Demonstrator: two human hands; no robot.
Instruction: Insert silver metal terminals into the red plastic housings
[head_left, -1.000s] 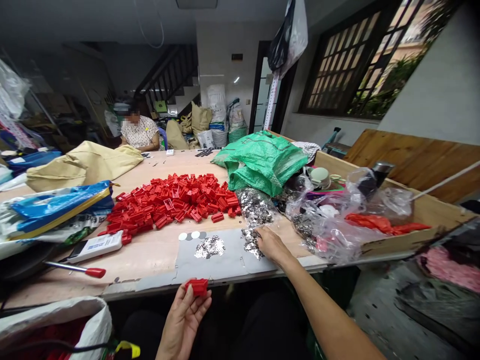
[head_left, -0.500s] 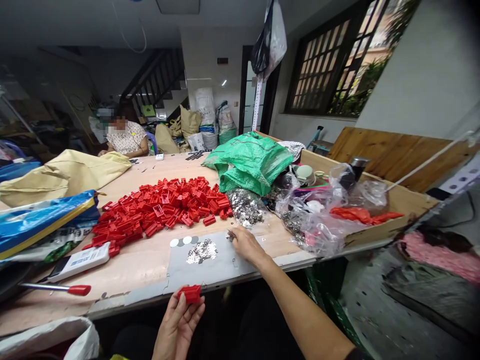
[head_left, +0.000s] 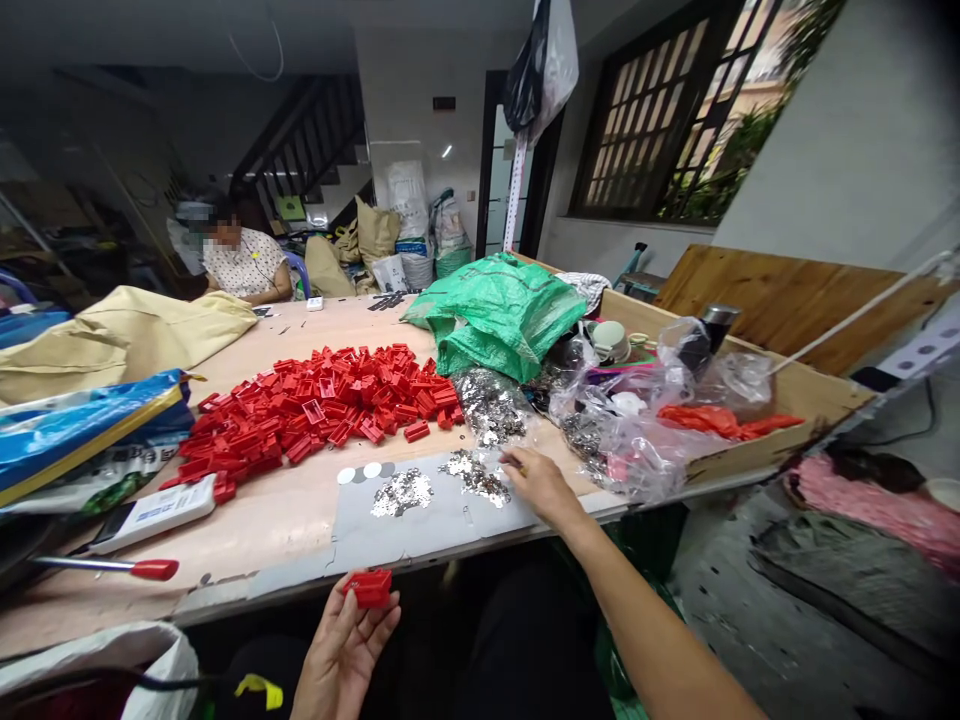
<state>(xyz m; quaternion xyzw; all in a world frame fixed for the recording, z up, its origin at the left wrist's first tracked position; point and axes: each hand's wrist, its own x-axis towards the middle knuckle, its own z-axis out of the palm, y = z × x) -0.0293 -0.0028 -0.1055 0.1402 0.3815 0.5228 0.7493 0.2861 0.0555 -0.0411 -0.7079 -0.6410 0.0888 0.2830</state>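
Note:
My left hand (head_left: 346, 635) grips a red plastic block (head_left: 370, 589) with a hollow along it, just off the front edge of the table. Beyond the edge, my right hand (head_left: 541, 487) has its fingers curled together beside a loose pile of small shiny metal pieces (head_left: 474, 478). Whatever its fingertips hold is too small to make out. A second pile of metal pieces (head_left: 403, 492) lies to the left on the same grey sheet (head_left: 442, 533). Behind the right hand is a clear plastic bag of metal pieces (head_left: 491, 408).
A heap of red plastic blocks (head_left: 322, 405) covers the table's middle. A green woven sack (head_left: 499, 315) lies behind the metal pieces. Clear plastic bags (head_left: 637, 455) crowd the wooden tray at right. A lever with a red handle (head_left: 154, 570) juts in at left. Another person (head_left: 247, 265) sits across the table.
My right hand has moved to the right, and a second pile of metal pieces now shows on the grey sheet where it was. My left hand still holds the red block.

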